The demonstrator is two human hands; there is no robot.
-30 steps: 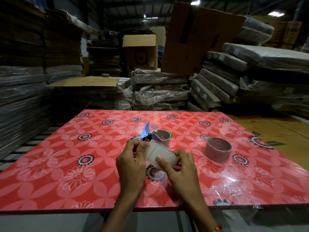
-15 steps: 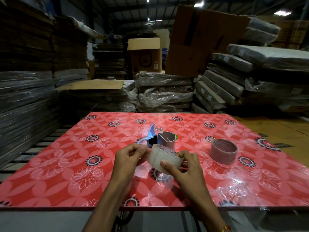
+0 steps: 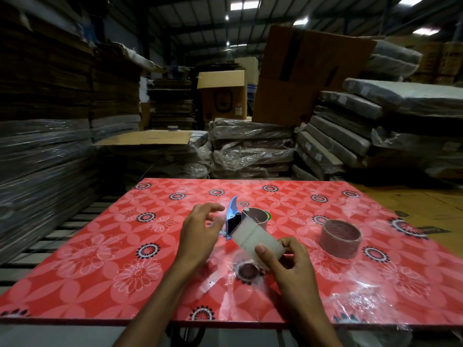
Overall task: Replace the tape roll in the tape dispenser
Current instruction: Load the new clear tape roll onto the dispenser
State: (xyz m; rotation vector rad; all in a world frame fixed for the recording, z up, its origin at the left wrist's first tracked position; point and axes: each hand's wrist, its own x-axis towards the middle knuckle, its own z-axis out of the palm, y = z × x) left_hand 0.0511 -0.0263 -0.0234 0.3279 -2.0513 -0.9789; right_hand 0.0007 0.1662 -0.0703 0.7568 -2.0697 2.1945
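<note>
- Two bare forearms are reaching in from the near edge over the desk point(image 3: 75, 276), which is wearing a red flowered cover under clear plastic
- The right hand point(image 3: 288, 261) is gripping a whitish, see-through tape roll point(image 3: 255, 240), thumb pressing on its near face and fingers curling round its right end; the roll is being held tilted just above the desk, near the middle
- The left hand point(image 3: 200, 230) is hovering just left of the roll with fingers spread and loosely curled, grasping nothing; whether a fingertip is touching the roll is hard to tell through the blur
- Right behind the roll, the tape dispenser point(image 3: 234, 220) is sitting on the desk, its blue blade guard pointing up and away and a brown roll core showing at its right side; the held roll is overlapping it in this view, so contact cannot be judged
- A second, brown tape roll point(image 3: 340, 240) is lying flat on the desk to the right, well apart from both hands
- Crinkled clear plastic point(image 3: 360, 301) is catching light at the near right part of the desk
- Beyond the desk, wrapped bundles point(image 3: 250, 149) are sitting stacked in piles, with flat cardboard stacks point(image 3: 50, 121) rising on the left
- Farther back, an open cardboard box point(image 3: 223, 96) and a large leaning carton point(image 3: 300, 78) are standing under the ceiling lights
</note>
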